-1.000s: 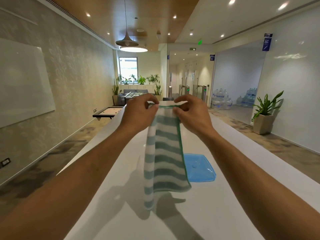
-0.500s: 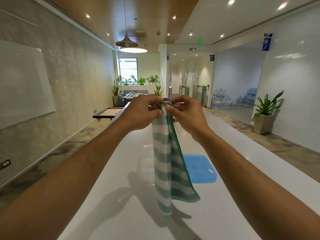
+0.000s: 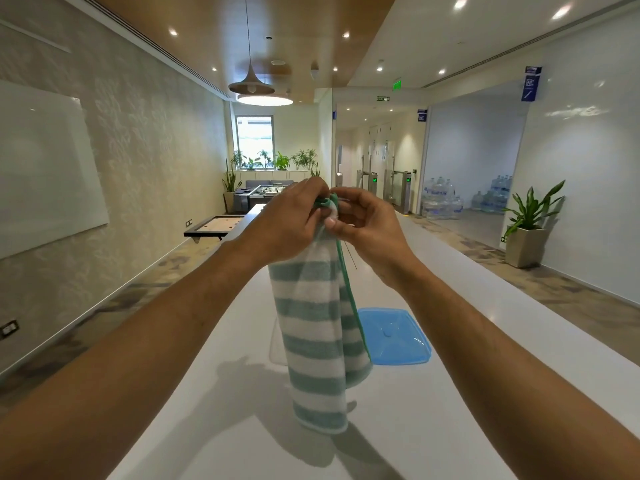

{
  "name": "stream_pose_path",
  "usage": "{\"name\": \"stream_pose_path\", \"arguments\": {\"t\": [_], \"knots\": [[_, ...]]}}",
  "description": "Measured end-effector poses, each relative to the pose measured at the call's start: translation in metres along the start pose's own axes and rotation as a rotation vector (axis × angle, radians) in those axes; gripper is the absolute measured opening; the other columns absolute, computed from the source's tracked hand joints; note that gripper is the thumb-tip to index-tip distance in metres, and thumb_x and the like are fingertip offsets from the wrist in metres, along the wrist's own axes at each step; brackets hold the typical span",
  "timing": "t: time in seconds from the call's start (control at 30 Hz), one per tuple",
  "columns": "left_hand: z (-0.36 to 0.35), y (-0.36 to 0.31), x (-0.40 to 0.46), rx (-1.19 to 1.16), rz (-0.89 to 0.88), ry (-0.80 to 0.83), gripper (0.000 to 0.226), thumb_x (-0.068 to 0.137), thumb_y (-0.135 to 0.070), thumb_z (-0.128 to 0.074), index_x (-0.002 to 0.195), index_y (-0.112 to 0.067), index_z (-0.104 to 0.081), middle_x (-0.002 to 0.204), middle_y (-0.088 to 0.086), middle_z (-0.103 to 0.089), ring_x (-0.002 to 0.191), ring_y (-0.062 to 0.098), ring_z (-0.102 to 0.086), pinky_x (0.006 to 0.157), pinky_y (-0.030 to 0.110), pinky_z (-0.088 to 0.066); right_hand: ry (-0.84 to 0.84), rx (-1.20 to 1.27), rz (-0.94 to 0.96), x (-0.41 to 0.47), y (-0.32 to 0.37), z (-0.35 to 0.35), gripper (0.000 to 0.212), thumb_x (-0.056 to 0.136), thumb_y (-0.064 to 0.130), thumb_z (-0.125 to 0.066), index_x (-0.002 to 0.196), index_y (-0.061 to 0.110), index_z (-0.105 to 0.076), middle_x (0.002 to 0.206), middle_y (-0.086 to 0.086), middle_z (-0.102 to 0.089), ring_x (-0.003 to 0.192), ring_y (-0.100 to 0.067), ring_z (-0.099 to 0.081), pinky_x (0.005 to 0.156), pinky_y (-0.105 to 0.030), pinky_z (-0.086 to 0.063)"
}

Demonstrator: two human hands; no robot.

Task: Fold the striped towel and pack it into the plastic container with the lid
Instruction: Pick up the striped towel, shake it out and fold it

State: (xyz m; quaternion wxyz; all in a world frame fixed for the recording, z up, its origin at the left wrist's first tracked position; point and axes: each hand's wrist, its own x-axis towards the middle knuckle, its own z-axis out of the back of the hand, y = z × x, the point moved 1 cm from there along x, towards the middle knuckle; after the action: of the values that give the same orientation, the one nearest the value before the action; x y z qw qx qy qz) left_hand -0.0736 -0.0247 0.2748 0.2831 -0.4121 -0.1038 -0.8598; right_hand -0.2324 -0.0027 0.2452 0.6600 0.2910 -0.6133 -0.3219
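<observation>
1. Two bare hands meet in mid-air, the left hand (image 3: 294, 220) and right hand (image 3: 367, 223) touching.
2. The fingers (image 3: 330, 223) of both pinch the bunched top of a green-and-white striped towel (image 3: 315, 334).
3. It hangs straight below the fingers, its lower end just above the white surface (image 3: 450, 410).
4. A blue lid (image 3: 398, 337) lies flat below the right fingers.
5. A clear plastic container (image 3: 277, 344) shows only as an edge behind the towel.

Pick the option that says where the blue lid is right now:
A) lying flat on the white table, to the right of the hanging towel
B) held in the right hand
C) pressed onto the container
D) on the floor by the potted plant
A: the blue lid lies flat on the white table, right of the striped towel that both hands pinch at its top.
</observation>
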Motion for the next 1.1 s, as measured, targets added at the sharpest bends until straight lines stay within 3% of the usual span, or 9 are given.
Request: {"name": "stream_pose_path", "arguments": {"t": [0.1,0.2,0.4,0.5,0.57,0.7,0.8,0.93,1.1], "knots": [[-0.002,0.0,0.003,0.044,-0.038,-0.023,0.012,0.093,-0.016,-0.053,0.103,-0.011,-0.048,0.095,0.005,-0.051,0.08,0.021,-0.052,0.063,0.033,-0.047,0.008,0.001,0.016,-0.012,-0.007,-0.004,0.072,0.072,0.018,-0.083,0.132,0.034,-0.045,0.123,-0.001,-0.062,0.108,-0.018,-0.064,0.086,-0.037,-0.059],[-0.002,0.003,0.006,0.033,-0.029,-0.085,0.011,0.094,-0.013,-0.052,0.102,-0.007,-0.05,0.096,0.005,-0.049,0.082,0.018,-0.048,0.067,0.022,-0.039,0.063,-0.119,-0.069,-0.033,-0.032,-0.008,0.08,0.069,0.032,-0.085,0.131,0.042,-0.038,0.123,0.005,-0.057,0.104,-0.014,-0.063,0.082,-0.034,-0.059],[0.008,0.02,0.004,0.084,0.046,-0.215,0.01,0.097,-0.015,-0.047,0.103,-0.007,-0.05,0.098,0.01,-0.053,0.085,0.021,-0.051,0.074,0.036,-0.05,0.194,-0.287,-0.224,-0.074,-0.087,0.005,0.045,0.083,0.043,-0.072,0.121,0.029,-0.054,0.111,0.009,-0.067,0.098,-0.009,-0.066,0.082,-0.031,-0.057],[0.013,0.03,0.001,0.142,0.121,-0.265,0.011,0.097,-0.015,-0.048,0.104,-0.007,-0.051,0.101,0.015,-0.056,0.088,0.026,-0.054,0.077,0.043,-0.053,0.212,-0.333,-0.256,-0.093,-0.107,0.019,0.05,0.089,0.045,-0.064,0.133,0.031,-0.046,0.117,0.005,-0.064,0.106,-0.014,-0.064,0.086,-0.037,-0.057],[0.016,0.036,-0.002,0.136,0.186,-0.297,0.011,0.098,-0.014,-0.048,0.105,-0.006,-0.051,0.104,0.016,-0.056,0.089,0.026,-0.055,0.077,0.042,-0.053,0.213,-0.336,-0.271,-0.103,-0.114,0.029,0.051,0.086,0.045,-0.067,0.132,0.032,-0.047,0.113,0.005,-0.064,0.103,-0.012,-0.064,0.083,-0.033,-0.056],[0.017,0.049,-0.009,0.105,0.329,-0.34,0.013,0.098,-0.015,-0.048,0.106,-0.005,-0.051,0.107,0.016,-0.055,0.087,0.024,-0.053,0.073,0.035,-0.045,0.19,-0.298,-0.309,-0.115,-0.122,0.046,0.033,0.076,0.04,-0.076,0.102,0.022,-0.066,0.084,0.012,-0.066,0.077,-0.005,-0.064,0.067,-0.019,-0.049],[0.014,0.059,-0.02,0.126,0.402,-0.329,0.016,0.1,-0.02,-0.044,0.107,-0.006,-0.048,0.11,0.016,-0.054,0.084,0.026,-0.053,0.072,0.042,-0.049,0.044,-0.056,-0.372,-0.117,-0.125,0.061,0.035,0.074,0.03,-0.08,0.098,0.008,-0.066,0.086,-0.005,-0.067,0.079,-0.019,-0.066,0.069,-0.033,-0.053],[0.003,0.073,-0.04,0.141,0.465,-0.3,0.019,0.101,-0.031,-0.039,0.108,-0.014,-0.043,0.112,0.014,-0.054,0.081,0.033,-0.057,0.07,0.047,-0.051,-0.311,0.214,-0.399,-0.108,-0.12,0.075,0.03,0.086,0.026,-0.069,0.11,0.011,-0.06,0.105,-0.011,-0.07,0.094,-0.026,-0.069,0.074,-0.037,-0.057],[-0.019,0.087,-0.066,0.076,0.508,-0.282,0.015,0.1,-0.031,-0.041,0.109,-0.019,-0.041,0.108,0.011,-0.058,0.08,0.03,-0.056,0.066,0.036,-0.039,-0.575,-0.043,-0.328,-0.087,-0.11,0.077,0.019,0.096,0.034,-0.057,0.107,0.018,-0.055,0.095,-0.002,-0.064,0.084,-0.016,-0.061,0.067,-0.031,-0.05]]}}
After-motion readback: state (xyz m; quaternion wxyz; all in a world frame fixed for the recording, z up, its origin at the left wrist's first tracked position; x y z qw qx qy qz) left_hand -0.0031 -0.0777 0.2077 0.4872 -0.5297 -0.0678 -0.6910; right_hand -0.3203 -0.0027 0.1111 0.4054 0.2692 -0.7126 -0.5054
